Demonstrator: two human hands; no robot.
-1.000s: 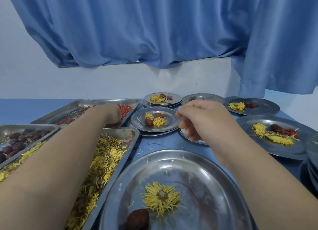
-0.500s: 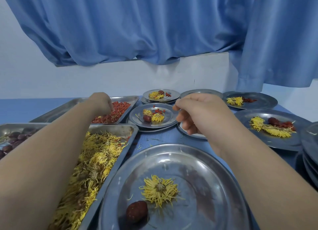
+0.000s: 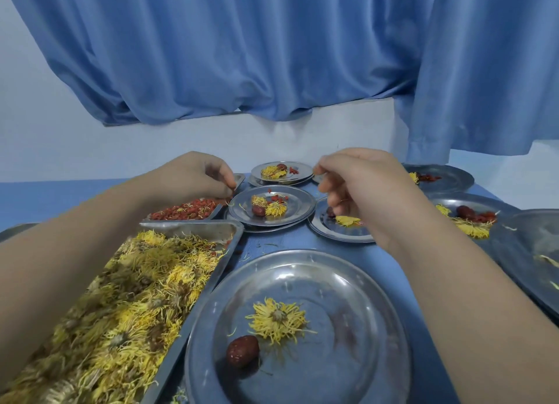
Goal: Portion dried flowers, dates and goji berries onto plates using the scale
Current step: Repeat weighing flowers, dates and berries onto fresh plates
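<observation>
The goji berries (image 3: 187,211) lie in a steel tray (image 3: 239,178) at the far left; your left hand (image 3: 193,176) hangs over that tray's far right corner, fingers curled and fingertips drawn into a pinch; whether berries sit in the pinch is too small to tell. Your right hand (image 3: 363,182) hovers above a partly hidden plate (image 3: 326,232), fingers curled, thumb and forefinger closed together; what they hold, if anything, cannot be told. Between the hands a small plate (image 3: 298,205) carries flowers, a date and a few berries. The dried flowers (image 3: 136,282) fill a nearer tray (image 3: 193,226) under your left forearm. Just beside it, nearest you, the large plate (image 3: 348,282) carries one flower (image 3: 278,319) and one date (image 3: 243,350), near each other. More filled plates lie on the blue table (image 3: 302,241) beyond and to the right; a blue curtain (image 3: 272,55) hangs behind.
</observation>
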